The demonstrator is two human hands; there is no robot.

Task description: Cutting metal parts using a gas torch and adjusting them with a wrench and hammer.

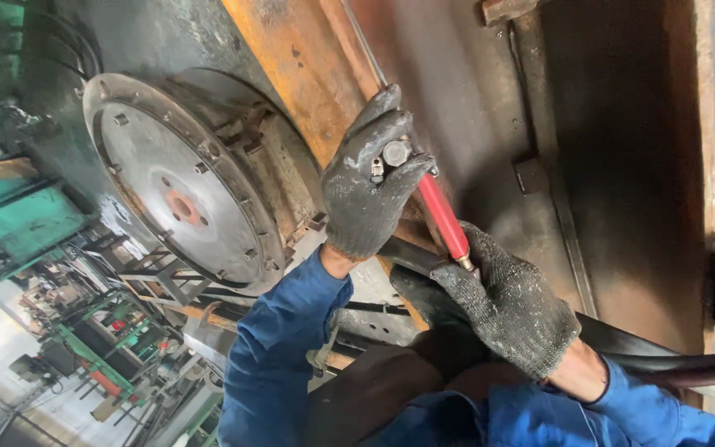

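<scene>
My left hand (367,192), in a dark grey knit glove, is closed around a small metal fitting (395,152) at the upper end of a red-sleeved tool (443,217). A thin metal rod (363,51) runs on from that hand up along the rusty orange beam (291,66). My right hand (511,308), gloved the same, grips the lower brass-tipped end of the red tool and rests on a thick black hose (639,343). Both sleeves are blue.
A large round steel flange (138,157) with bolts around its rim and a rusty hub sits left of my hands on a dark housing. A brown rusted steel plate (622,165) with welded brackets fills the right. Green machine frames (84,339) stand far off at lower left.
</scene>
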